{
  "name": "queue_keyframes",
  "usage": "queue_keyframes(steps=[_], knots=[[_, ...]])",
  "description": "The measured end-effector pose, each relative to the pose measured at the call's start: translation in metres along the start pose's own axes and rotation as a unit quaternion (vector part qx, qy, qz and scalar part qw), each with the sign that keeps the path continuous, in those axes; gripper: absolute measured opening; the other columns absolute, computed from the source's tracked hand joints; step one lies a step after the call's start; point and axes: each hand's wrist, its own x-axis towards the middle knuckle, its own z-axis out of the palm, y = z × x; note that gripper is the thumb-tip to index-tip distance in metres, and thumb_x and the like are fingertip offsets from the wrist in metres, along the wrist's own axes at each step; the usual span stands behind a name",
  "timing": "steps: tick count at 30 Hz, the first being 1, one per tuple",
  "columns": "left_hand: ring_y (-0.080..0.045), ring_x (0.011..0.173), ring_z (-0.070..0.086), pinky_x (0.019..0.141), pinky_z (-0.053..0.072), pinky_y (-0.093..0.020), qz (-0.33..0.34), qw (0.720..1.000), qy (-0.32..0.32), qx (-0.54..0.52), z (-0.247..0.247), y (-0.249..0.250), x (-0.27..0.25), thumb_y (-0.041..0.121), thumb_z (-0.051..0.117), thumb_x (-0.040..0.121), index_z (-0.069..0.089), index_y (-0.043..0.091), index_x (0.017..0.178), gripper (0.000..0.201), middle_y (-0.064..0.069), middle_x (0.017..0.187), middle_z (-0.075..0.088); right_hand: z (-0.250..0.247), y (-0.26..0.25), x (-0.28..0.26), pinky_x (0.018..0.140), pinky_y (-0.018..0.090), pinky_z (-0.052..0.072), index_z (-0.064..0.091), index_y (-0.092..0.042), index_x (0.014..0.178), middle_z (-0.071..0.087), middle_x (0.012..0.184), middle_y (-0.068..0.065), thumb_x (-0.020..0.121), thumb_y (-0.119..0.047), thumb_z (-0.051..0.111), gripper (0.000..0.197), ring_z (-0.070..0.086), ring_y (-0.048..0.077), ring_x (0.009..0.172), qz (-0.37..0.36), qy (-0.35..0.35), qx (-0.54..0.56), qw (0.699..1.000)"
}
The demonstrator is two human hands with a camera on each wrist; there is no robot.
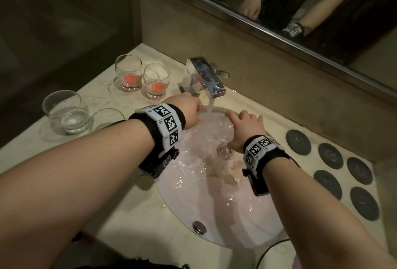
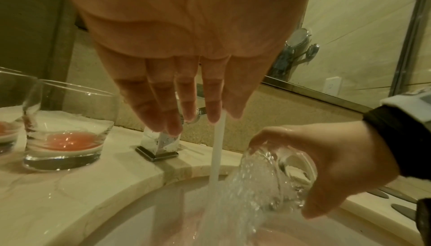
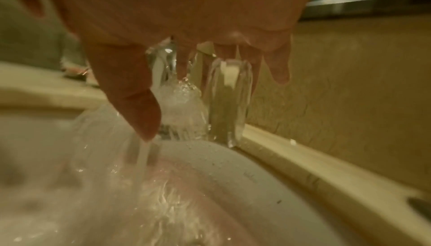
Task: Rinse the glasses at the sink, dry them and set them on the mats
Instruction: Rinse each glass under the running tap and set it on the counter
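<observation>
Under the running tap (image 1: 211, 79), the right hand (image 2: 345, 165) had its fingers (image 2: 261, 138) wrapped round a tipped glass (image 2: 286, 174), left hand (image 2: 177, 62) loose and empty; wet glass looked slick and breakable, so I'd grab the thick base.

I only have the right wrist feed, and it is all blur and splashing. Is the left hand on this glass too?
Observer: No. Only the right hand grips the glass. The left hand holds nothing, its fingers straight beside the stream.
Operator: How many glasses still have red in them?
Observer: Two. A rear red-tinged glass and a front red-tinged glass stand on the counter, left of the tap.
Operator: Any glass on the mats yet?
Observer: No glass stands on any of the dark round mats in the head view.
</observation>
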Motion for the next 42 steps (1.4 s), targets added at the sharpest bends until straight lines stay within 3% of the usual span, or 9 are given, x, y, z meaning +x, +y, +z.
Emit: queue_keyframes(steps=[5, 11, 17, 19, 21, 27, 30, 36, 42], knots=[[-0.025, 0.113, 0.052, 0.091, 0.042, -0.032, 0.003, 1.0, -0.006, -0.01, 0.003, 0.002, -0.003, 0.028, 0.052, 0.093, 0.054, 0.021, 0.125, 0.033, -0.006, 0.133, 0.045, -0.002, 0.011, -0.009, 0.103, 0.05, 0.038, 0.025, -0.034, 0.141, 0.036, 0.132, 0.008, 0.072, -0.04, 0.075, 0.086, 0.045, 0.029, 0.117, -0.014, -0.028, -0.045, 0.999], [-0.018, 0.118, 0.052, 0.094, 0.038, -0.025, -0.004, 0.993, -0.018, -0.113, 0.014, 0.004, -0.003, 0.033, 0.055, 0.092, 0.053, 0.02, 0.129, 0.039, 0.0, 0.133, 0.054, 0.001, 0.016, -0.009, 0.089, 0.041, 0.052, 0.033, -0.031, 0.141, 0.047, 0.125, 0.005, 0.061, -0.035, 0.086, 0.095, 0.058, 0.022, 0.103, 0.036, -0.058, 0.358, 0.931], [-0.019, 0.109, 0.056, 0.089, 0.041, -0.025, -0.026, 0.97, -0.015, -0.241, 0.029, 0.006, 0.011, 0.037, 0.053, 0.093, 0.059, 0.017, 0.121, 0.035, -0.003, 0.12, 0.061, 0.005, -0.001, 0.015, 0.061, 0.023, 0.052, 0.039, -0.026, 0.136, 0.051, 0.115, 0.004, 0.064, -0.025, 0.086, 0.087, 0.058, 0.014, 0.089, 0.007, -0.045, 0.457, 0.888], [-0.02, 0.106, 0.057, 0.087, 0.043, -0.025, -0.031, 0.962, -0.015, -0.27, 0.033, 0.008, 0.019, 0.036, 0.052, 0.093, 0.059, 0.015, 0.121, 0.035, -0.005, 0.118, 0.062, 0.005, -0.003, 0.025, 0.073, 0.029, 0.054, 0.035, -0.023, 0.137, 0.052, 0.114, 0.001, 0.063, -0.03, 0.086, 0.091, 0.058, 0.015, 0.094, 0.007, -0.053, 0.464, 0.884], [-0.022, 0.102, 0.059, 0.089, 0.048, -0.03, -0.051, 0.955, -0.015, -0.291, 0.038, 0.008, 0.027, 0.035, 0.055, 0.092, 0.06, 0.014, 0.116, 0.032, -0.006, 0.111, 0.063, 0.006, -0.002, 0.034, 0.084, 0.034, 0.053, 0.031, -0.024, 0.135, 0.054, 0.112, 0.001, 0.062, -0.035, 0.087, 0.093, 0.059, 0.017, 0.095, 0.009, -0.055, 0.463, 0.885], [-0.025, 0.075, 0.06, 0.081, 0.053, -0.038, -0.12, 0.897, 0.001, -0.425, 0.052, 0.002, 0.049, 0.018, 0.056, 0.093, 0.047, 0.015, 0.077, 0.018, -0.007, 0.075, 0.059, 0.013, 0.004, 0.048, 0.065, 0.028, 0.048, 0.036, -0.029, 0.116, 0.057, 0.088, -0.001, 0.063, -0.043, 0.084, 0.073, 0.06, 0.014, 0.071, 0.012, -0.037, 0.528, 0.849], [-0.017, 0.055, 0.052, 0.056, 0.05, -0.024, -0.134, 0.864, 0.011, -0.484, 0.056, 0.004, 0.054, 0.013, 0.05, 0.096, 0.041, 0.013, 0.072, 0.025, -0.007, 0.068, 0.055, 0.019, -0.001, 0.054, 0.078, 0.036, 0.055, 0.045, -0.029, 0.109, 0.057, 0.104, 0.006, 0.064, -0.032, 0.086, 0.061, 0.062, 0.021, 0.088, 0.028, -0.04, 0.648, 0.76], [-0.018, 0.053, 0.048, 0.055, 0.048, -0.029, -0.154, 0.855, 0.033, -0.495, 0.054, 0.001, 0.061, 0.016, 0.05, 0.096, 0.043, 0.013, 0.079, 0.018, -0.007, 0.071, 0.055, 0.023, -0.005, 0.053, 0.089, 0.042, 0.052, 0.048, -0.022, 0.12, 0.051, 0.129, 0.013, 0.082, -0.006, 0.068, 0.046, 0.056, 0.031, 0.112, 0.022, -0.092, 0.783, 0.615], [-0.016, 0.064, 0.064, 0.051, 0.053, -0.018, -0.155, 0.791, -0.052, -0.59, 0.047, -0.006, 0.056, 0.004, 0.054, 0.092, 0.039, 0.0, 0.132, 0.044, -0.017, 0.108, 0.061, 0.017, -0.016, 0.056, 0.059, 0.024, 0.048, 0.047, -0.014, 0.129, 0.055, 0.123, 0.012, 0.095, -0.039, 0.052, 0.043, 0.06, 0.025, 0.099, 0.058, -0.067, 0.708, 0.7]])
